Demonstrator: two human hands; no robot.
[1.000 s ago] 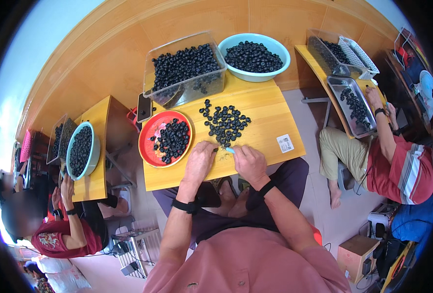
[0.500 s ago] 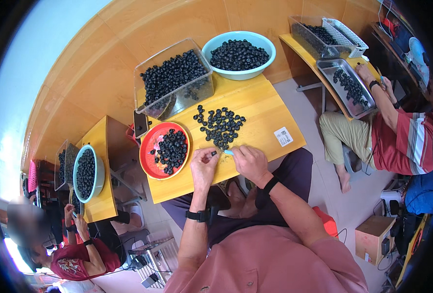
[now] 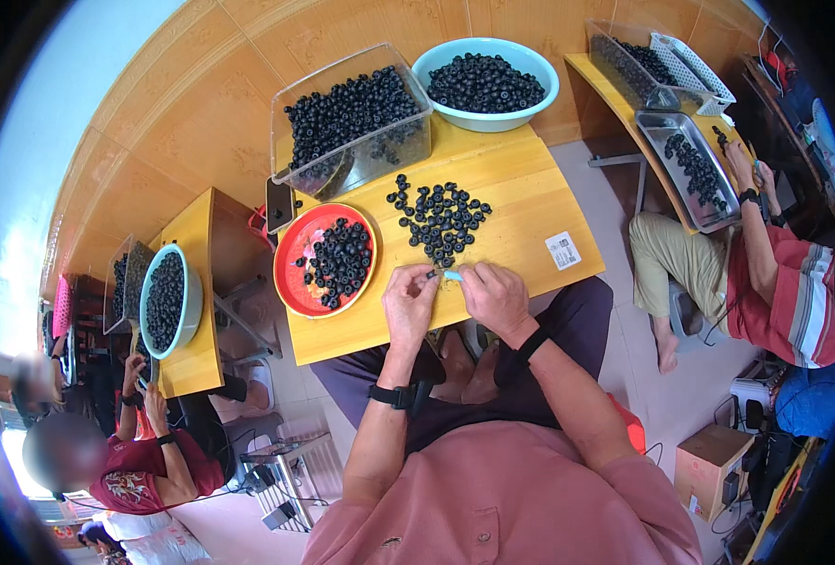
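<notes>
Over the near edge of a yellow wooden table (image 3: pixel 521 193), my left hand (image 3: pixel 410 306) pinches a small black ring-shaped part (image 3: pixel 431 274). Close against it, my right hand (image 3: pixel 495 297) grips a slim light-blue tool (image 3: pixel 451 276); its tip is too small to make out. Just beyond my fingers lies a loose heap of black ring-shaped parts (image 3: pixel 444 221), round with a hole in the middle. To the left of my left hand, a round red tray (image 3: pixel 290 275) with a yellowish rim holds more of these black parts.
At the table's back stand a clear plastic bin (image 3: pixel 408 146) and a light-blue basin (image 3: pixel 485 122), both full of black parts. A phone (image 3: pixel 279 204) lies by the red tray. A white label (image 3: pixel 562 250) is at the right. Co-workers sit at tables (image 3: pixel 192 363) on both sides.
The view has shifted, so the table sits higher in the picture. Both hands remain close together with the black part and the light-blue tool, at the near side of the heap.
</notes>
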